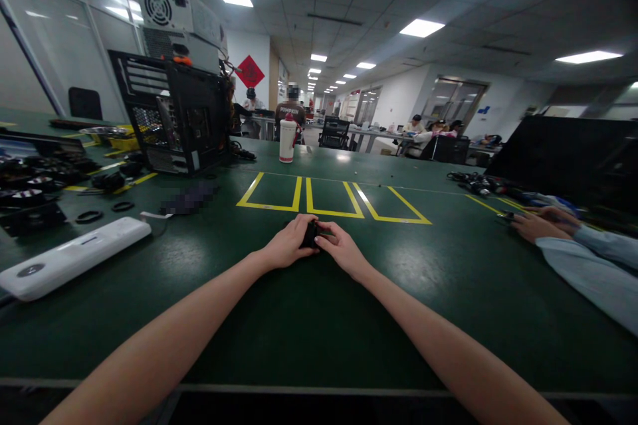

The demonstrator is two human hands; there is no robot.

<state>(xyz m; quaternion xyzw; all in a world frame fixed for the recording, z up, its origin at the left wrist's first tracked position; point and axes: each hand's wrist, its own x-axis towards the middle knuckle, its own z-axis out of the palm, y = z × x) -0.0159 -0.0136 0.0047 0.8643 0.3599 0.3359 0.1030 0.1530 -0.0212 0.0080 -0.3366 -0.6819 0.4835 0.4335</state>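
Both of my hands meet over a small black object (312, 234) on the green table (309, 319), just in front of the yellow taped boxes (329, 202). My left hand (288, 244) curls its fingers round the object's left side. My right hand (341, 247) pinches its right side with closed fingers. The object is mostly hidden between the hands, so I cannot make out what it is.
An open black computer case (172, 113) stands at the back left beside trays of dark parts (34, 179). A white power strip (70, 257) lies at the left. A white bottle (287, 138) stands further back. A co-worker's hands and light-blue sleeves (588, 259) rest at the right.
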